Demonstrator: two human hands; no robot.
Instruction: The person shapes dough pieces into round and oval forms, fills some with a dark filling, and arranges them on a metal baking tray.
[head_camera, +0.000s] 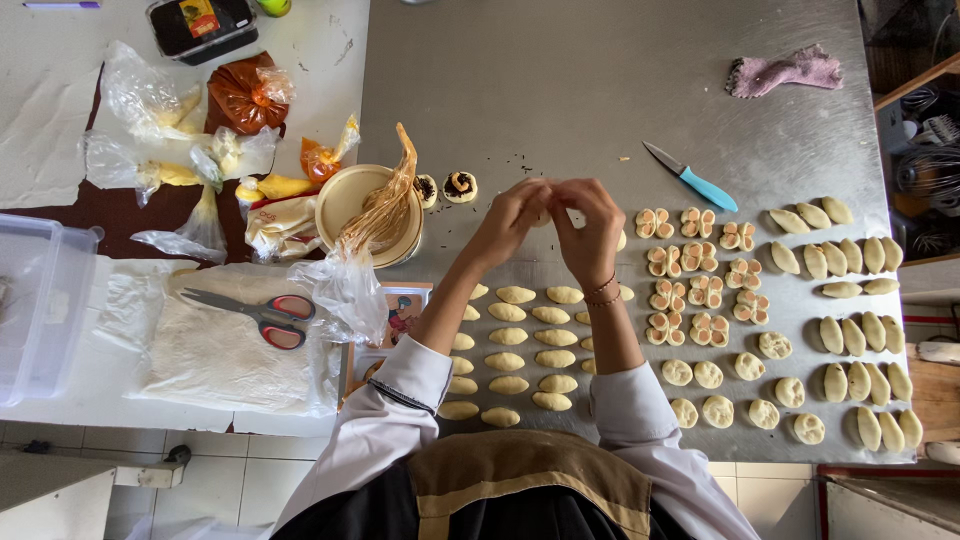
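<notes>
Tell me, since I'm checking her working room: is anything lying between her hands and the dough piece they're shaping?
Nothing visible. The left hand and right hand already meet around the dough piece, pinching it above the steel table. The nearest things, the rows of shaped dough, lie below the hands, towards her.

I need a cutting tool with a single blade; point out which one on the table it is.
The knife with the turquoise handle, on the bare steel table beyond the flower-shaped buns. The scissors have two blades and red handles.
</notes>
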